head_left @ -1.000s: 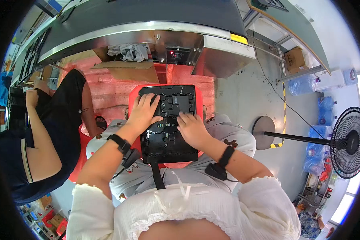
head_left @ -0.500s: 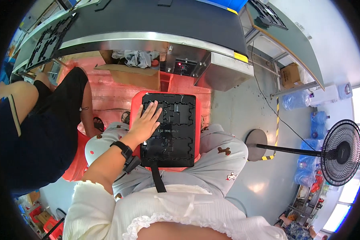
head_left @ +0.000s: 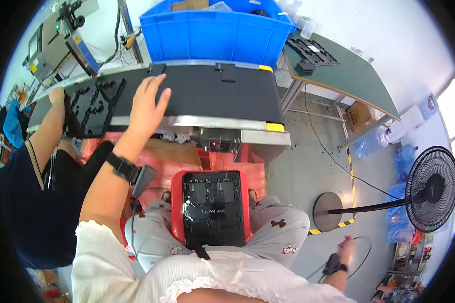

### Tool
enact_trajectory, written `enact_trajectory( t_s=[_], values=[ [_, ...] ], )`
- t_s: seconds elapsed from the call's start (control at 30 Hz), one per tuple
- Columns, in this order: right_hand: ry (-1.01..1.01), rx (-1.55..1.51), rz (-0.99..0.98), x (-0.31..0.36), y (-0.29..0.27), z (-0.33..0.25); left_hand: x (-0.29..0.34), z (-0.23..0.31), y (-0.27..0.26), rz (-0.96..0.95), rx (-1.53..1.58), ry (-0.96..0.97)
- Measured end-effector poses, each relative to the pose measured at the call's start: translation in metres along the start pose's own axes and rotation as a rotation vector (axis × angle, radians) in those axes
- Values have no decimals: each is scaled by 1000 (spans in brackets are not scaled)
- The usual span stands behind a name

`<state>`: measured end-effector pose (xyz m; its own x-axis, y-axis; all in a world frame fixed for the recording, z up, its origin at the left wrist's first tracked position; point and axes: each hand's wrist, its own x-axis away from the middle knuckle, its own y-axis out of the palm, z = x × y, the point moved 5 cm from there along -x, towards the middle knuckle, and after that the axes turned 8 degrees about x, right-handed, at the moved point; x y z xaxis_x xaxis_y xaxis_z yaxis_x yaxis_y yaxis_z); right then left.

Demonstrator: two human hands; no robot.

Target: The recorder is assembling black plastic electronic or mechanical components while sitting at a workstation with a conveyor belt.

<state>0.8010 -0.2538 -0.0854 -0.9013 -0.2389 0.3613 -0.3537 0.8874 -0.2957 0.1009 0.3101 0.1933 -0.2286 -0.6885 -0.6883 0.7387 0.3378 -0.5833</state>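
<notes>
My left hand (head_left: 149, 103) reaches forward over the near part of a dark conveyor belt (head_left: 187, 93), fingers apart and holding nothing. Small black plastic parts (head_left: 228, 74) lie on the belt beyond it, one near the fingertips. Between my knees, a black moulded plastic panel (head_left: 211, 207) with cut shapes and raised lettering rests on a red stool (head_left: 177, 212). My right hand (head_left: 346, 247) is low at the right, out to my side above the floor and far from the panel. Its fingers are too small and blurred to read.
On the left a co-worker's hand (head_left: 57, 96) is at another black panel (head_left: 91, 108) by the belt. A blue bin (head_left: 207, 38) stands behind the belt. A green table (head_left: 356, 76) with black panels is at the far right, a black fan (head_left: 432, 189) nearer.
My left hand has lifted off the black panel and stretched forward over the belt. My right hand has come into view. The view has tilted up, showing the blue bin.
</notes>
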Motion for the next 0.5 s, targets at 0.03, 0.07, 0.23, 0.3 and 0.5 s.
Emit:
enact_trajectory(
  t_s=[0.03,0.07,0.23,0.3,0.5],
  values=[
    [-50,462,170,-1,-8,-38,-18,-15,1,3,-89,-16],
    [-541,1273,390,13,11,-90,-33,-30,7,-74,-133,-49],
    [-235,2366,-972,105,145,-195,-80,-99,55,-653,-321,-371],
    [-545,1988,-1339,150,253,-268,-89,-107,72,-832,-113,-447],
    [-1283,668,-646,233,559,-453,-105,-49,80,-612,-275,-172]
  ],
)
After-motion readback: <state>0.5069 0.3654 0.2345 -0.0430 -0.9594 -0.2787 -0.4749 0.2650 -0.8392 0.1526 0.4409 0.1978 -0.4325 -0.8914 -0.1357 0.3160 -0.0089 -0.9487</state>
